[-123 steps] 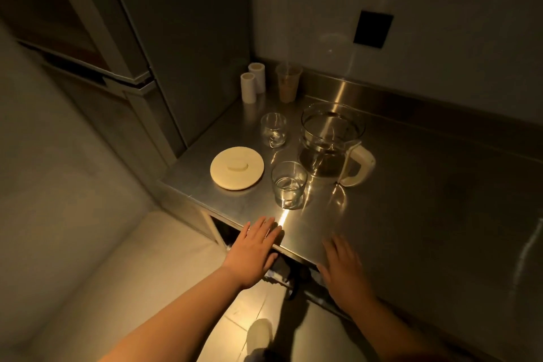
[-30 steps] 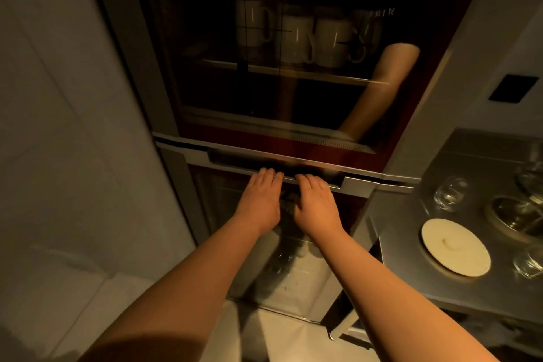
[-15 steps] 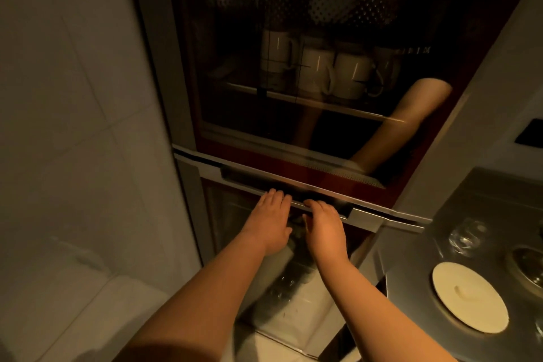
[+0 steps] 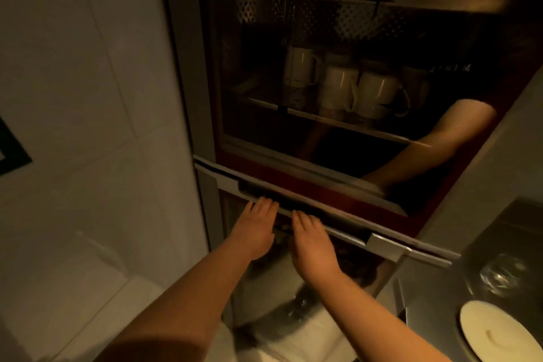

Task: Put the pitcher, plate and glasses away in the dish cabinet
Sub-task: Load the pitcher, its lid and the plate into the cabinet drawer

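cream plate [image 4: 499, 335], clear glass [image 4: 501, 275] — both on counter

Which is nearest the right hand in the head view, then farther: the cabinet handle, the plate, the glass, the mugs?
1. Cabinet handle, at the fingertips of the right hand.
2. Mugs, above behind the door; glass, right: too close to call.
3. Plate, lower right.

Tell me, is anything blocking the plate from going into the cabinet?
Yes. The cabinet's glass door looks shut between the plate and the shelves. The left hand and right hand are on its handle bar.
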Available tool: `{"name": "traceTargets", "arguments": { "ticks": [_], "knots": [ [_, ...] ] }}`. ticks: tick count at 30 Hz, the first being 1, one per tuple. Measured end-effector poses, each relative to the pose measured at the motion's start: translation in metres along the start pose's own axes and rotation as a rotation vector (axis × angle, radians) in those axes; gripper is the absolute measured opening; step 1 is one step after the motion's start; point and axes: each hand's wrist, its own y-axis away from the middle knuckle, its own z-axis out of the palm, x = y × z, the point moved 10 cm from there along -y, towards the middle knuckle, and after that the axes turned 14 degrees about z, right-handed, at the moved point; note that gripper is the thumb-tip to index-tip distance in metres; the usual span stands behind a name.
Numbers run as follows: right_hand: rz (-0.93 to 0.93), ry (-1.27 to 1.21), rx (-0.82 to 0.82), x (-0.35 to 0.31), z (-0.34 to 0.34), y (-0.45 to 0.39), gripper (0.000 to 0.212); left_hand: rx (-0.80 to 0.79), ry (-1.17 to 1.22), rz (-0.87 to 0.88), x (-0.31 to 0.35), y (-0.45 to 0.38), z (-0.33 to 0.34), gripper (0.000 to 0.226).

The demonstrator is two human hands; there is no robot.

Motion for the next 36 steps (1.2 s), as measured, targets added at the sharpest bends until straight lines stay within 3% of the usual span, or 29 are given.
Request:
{"name": "traceTargets", "arguments": {
  "ticks": [4,10,20,25,28,33,36],
  "knots": [
    [-0.026,-0.055,-0.001,-0.030,0.009,-0.020,0.068,0.039,-0.016,-0.010,-0.021,-0.001,0.003,0.071],
    [0.035,-0.118,0.094,-0.025,0.013,-0.021,0.061,0.160,0.039,-0.033,-0.014,0.002,-0.002,0.069],
    [0.132,-0.306,0.164,-0.017,0.005,-0.015,0.057,0.129,0.011,-0.106,-0.010,0.015,-0.001,0.070],
    [-0.013,-0.380,0.243,-0.027,-0.007,0.023,0.060,0.053,-0.064,-0.179,0.003,0.059,0.015,0.077],
    [-0.109,-0.370,0.240,-0.032,-0.011,0.044,0.051,0.015,-0.097,-0.209,0.018,0.081,0.015,0.084],
    [-0.124,-0.401,0.188,-0.034,-0.017,0.070,0.040,0.058,-0.110,-0.194,0.036,0.120,0.006,0.085],
    [-0.147,-0.357,0.246,-0.041,-0.029,0.087,0.051,0.103,-0.143,-0.114,0.044,0.140,-0.007,0.080]
  ]
}}
